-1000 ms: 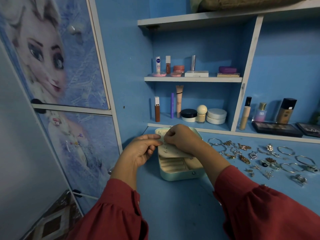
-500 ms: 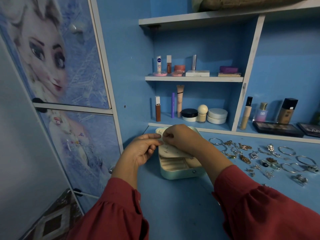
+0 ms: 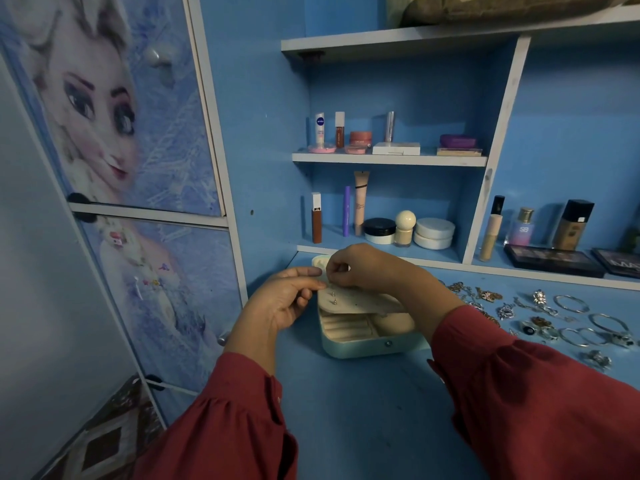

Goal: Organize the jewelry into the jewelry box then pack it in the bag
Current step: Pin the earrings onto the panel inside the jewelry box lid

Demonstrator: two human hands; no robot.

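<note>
While the small pale green jewelry box (image 3: 363, 344) stands open on the blue table (image 3: 346, 410), its cream earring panel (image 3: 360, 301) is lifted over the ring rolls, probably so that studs can be pushed through its holes. Two studs (image 3: 334, 296) are already fixed near the panel's left edge. The right hand (image 3: 360, 270) crosses over the box with fingertips pinched together at the panel's top corner, seemingly on a tiny piece I cannot make out. The left hand (image 3: 284, 299) supports the panel's edge, thumb extended, fingers loosely curled. Most jewelry (image 3: 540, 317) waits spread on the table to the right, within easy reach. No bag is visible.
</note>
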